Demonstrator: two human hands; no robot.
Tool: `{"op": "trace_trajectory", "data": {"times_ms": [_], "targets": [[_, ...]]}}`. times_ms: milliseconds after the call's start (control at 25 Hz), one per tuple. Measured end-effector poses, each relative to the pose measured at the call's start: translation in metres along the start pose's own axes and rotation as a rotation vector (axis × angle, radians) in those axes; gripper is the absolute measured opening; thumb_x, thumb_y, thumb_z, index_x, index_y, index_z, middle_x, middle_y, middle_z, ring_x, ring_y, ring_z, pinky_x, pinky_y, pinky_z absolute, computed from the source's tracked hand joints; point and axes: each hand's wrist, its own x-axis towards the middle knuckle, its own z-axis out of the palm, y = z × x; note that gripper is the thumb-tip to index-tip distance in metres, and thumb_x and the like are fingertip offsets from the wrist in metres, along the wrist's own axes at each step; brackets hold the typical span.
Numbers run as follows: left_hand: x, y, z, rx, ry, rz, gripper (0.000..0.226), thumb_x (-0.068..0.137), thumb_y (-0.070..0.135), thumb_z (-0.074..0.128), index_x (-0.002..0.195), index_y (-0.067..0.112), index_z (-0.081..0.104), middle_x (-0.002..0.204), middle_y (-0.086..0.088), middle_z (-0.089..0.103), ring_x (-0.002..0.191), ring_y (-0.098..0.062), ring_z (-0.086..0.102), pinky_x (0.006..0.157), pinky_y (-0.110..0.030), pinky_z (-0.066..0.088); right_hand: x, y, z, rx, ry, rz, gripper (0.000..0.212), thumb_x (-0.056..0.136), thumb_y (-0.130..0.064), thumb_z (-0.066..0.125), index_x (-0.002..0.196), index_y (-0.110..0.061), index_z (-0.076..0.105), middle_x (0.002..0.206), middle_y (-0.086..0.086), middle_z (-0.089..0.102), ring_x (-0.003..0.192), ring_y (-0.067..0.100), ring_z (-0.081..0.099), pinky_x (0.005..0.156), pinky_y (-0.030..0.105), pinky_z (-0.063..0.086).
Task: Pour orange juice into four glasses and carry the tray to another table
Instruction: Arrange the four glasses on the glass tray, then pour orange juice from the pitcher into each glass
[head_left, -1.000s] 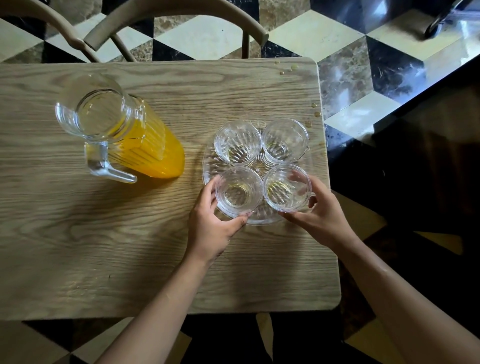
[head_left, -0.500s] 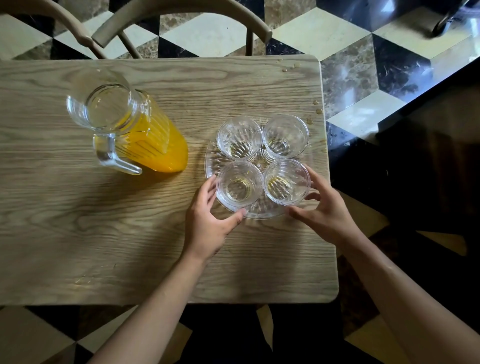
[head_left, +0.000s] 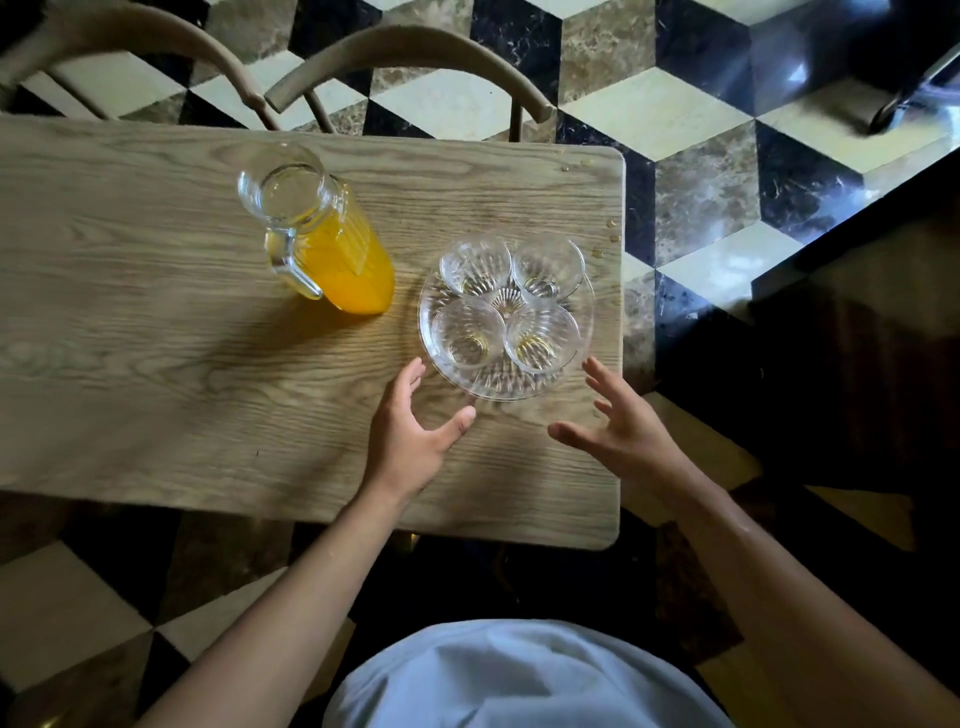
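A round clear glass tray sits near the right end of the wooden table. Several clear glasses stand close together on it, holding only a trace of yellowish liquid at the bottom. A glass pitcher about half full of orange juice stands to the tray's left, handle toward me. My left hand hovers open just in front of the tray's left edge. My right hand hovers open at its front right. Neither hand touches the tray.
Two curved wooden chair backs stand behind the table's far edge. Small juice drops dot the table's right edge. The floor is a black, cream and brown cube pattern. A dark surface lies to the right.
Both hands have let go of the tray's front rim and drawn back toward me, fingers spread. The view has pulled back and shifted, showing my torso.
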Motion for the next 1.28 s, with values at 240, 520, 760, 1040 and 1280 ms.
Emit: {"op": "trace_trajectory", "data": {"times_ms": [240,520,760,1040,1280], "targets": [[-0.042,-0.014,-0.018,0.067,0.143,-0.032,0.094,0.071,0.049,0.086,0.151,0.016,0.050,0.154,-0.008,0.055,0.142,-0.019,0.051,0.115,-0.028,0.036,-0.021,-0.017,0.022,-0.013,-0.044,-0.062,0.093,0.074,-0.057,0.076,0.152,-0.019,0.043,0.148,0.000,0.053,0.133,0.012,0.052,0.110,0.039,0.047],[-0.062,-0.031,-0.060,0.061,0.290,-0.054,0.089,0.073,0.045,0.087,0.149,0.015,0.052,0.152,-0.007,0.056,0.142,-0.019,0.052,0.117,-0.032,0.038,0.003,-0.060,0.067,-0.110,-0.172,-0.266,0.070,0.086,-0.036,0.080,0.146,-0.016,0.049,0.140,0.003,0.059,0.126,0.013,0.058,0.107,0.043,0.050],[-0.010,-0.041,-0.120,0.044,0.233,-0.017,0.090,0.075,0.036,0.090,0.151,0.014,0.048,0.152,-0.006,0.056,0.144,-0.020,0.050,0.121,-0.039,0.038,0.034,-0.118,0.117,-0.045,-0.163,-0.326,0.069,0.088,-0.049,0.073,0.146,-0.019,0.050,0.141,-0.003,0.060,0.130,0.009,0.056,0.108,0.040,0.049],[0.097,-0.025,-0.173,0.015,0.069,0.093,0.101,0.066,0.028,0.096,0.153,0.010,0.046,0.155,-0.012,0.054,0.145,-0.021,0.050,0.123,-0.039,0.038,0.086,-0.171,0.174,0.119,0.138,-0.315,0.065,0.090,-0.059,0.059,0.140,-0.017,0.057,0.137,-0.001,0.064,0.128,0.010,0.059,0.109,0.039,0.048],[0.175,-0.004,-0.182,0.081,-0.181,0.263,0.133,0.047,0.052,0.093,0.160,0.015,0.034,0.163,-0.011,0.044,0.152,-0.019,0.040,0.125,-0.033,0.032,0.105,-0.186,0.194,0.107,0.401,-0.275,0.036,0.103,-0.035,0.054,0.126,-0.012,0.069,0.118,-0.003,0.073,0.111,0.004,0.065,0.090,0.013,0.045]]}}
